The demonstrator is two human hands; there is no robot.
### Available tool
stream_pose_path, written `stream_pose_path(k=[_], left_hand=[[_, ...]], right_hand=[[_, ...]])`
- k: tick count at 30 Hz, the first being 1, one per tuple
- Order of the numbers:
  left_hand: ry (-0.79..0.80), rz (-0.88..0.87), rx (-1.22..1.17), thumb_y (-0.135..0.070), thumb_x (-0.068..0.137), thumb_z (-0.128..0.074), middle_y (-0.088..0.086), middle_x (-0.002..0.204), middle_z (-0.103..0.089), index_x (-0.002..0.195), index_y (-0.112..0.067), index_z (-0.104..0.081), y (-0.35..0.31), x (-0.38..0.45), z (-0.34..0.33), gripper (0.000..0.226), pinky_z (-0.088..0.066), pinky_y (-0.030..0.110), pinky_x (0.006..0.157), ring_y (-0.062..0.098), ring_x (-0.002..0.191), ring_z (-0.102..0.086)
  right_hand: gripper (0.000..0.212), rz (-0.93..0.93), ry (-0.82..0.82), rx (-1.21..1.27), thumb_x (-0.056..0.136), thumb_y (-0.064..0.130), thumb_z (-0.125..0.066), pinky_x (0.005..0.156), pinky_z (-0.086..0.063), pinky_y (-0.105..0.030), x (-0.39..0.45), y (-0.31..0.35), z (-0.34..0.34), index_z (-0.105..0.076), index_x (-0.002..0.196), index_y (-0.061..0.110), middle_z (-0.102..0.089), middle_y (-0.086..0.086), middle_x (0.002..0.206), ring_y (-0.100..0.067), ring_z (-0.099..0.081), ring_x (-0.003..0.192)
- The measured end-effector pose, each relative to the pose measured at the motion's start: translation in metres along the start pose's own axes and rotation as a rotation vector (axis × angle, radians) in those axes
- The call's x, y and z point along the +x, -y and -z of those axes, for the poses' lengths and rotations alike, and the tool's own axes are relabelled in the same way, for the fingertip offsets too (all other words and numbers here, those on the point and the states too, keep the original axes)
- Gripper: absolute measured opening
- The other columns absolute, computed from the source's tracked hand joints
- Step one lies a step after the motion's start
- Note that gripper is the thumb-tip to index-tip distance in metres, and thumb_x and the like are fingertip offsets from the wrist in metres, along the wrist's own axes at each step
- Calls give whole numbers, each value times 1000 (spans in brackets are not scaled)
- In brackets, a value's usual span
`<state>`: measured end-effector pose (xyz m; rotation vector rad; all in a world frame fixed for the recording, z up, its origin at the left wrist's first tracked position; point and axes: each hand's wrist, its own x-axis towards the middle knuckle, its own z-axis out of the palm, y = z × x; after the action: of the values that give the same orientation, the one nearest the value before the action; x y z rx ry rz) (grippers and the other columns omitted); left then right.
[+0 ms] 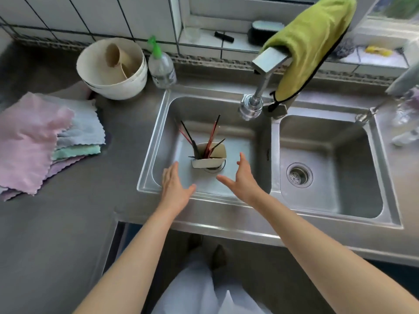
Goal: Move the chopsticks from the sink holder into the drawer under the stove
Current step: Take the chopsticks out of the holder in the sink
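Chopsticks [205, 141] stand in holder [209, 158] between my fingers | left hand [174, 186] spread, empty | right hand [241, 180] spread, empty | both over sink [158, 132]

Was a home kitchen, to judge by the fittings: double-basin steel sink [328, 207] set into a grey counter [68, 223], white wall tiles [90, 14] behind. Stacked bowls [113, 69] and a soap bottle [161, 66] near the counter's back edge, folded dishcloths [45, 141] at its left edge, green cloth [313, 41] draped over the faucet [267, 62].
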<state>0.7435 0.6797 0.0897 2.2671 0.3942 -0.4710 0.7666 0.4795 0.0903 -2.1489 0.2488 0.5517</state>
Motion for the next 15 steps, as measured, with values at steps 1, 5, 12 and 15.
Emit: stream_pose_path(k=[1, 5, 12, 15], left_hand=[[35, 2, 23, -26, 91, -65, -3, 167, -2, 158, -21, -4, 1, 12, -1, 91, -6, 41, 127, 18, 155, 4], [152, -14, 100, -32, 92, -64, -1, 168, 8, 158, -16, 4, 5, 67, -6, 96, 1, 38, 127, 21, 155, 11], [236, -37, -2, -40, 86, -71, 1, 168, -2, 158, -22, 4, 10, 126, -7, 106, -8, 41, 127, 22, 155, -1], [254, -82, -28, -43, 82, -75, 5, 167, -10, 158, -19, 2, 11, 156, -7, 110, -18, 39, 123, 23, 154, -13]], right_hand=[[107, -3, 6, -22, 80, 50, -67, 116, -22, -45, 11, -1, -1, 6, 150, 14, -9, -9, 159, -26, -17, 144], [109, -28, 33, -200, 81, 56, -62, 117, -17, -45, 58, -5, -4, 6, 150, 7, -7, -14, 159, -32, -14, 144], [117, -82, 83, -277, 77, 59, -65, 117, -14, -43, 104, -4, -25, 8, 150, 4, -12, -15, 158, -31, -15, 144], [122, -83, 89, -226, 73, 58, -70, 117, -13, -43, 130, -1, -28, 9, 149, 6, -10, -13, 158, -31, -13, 144]])
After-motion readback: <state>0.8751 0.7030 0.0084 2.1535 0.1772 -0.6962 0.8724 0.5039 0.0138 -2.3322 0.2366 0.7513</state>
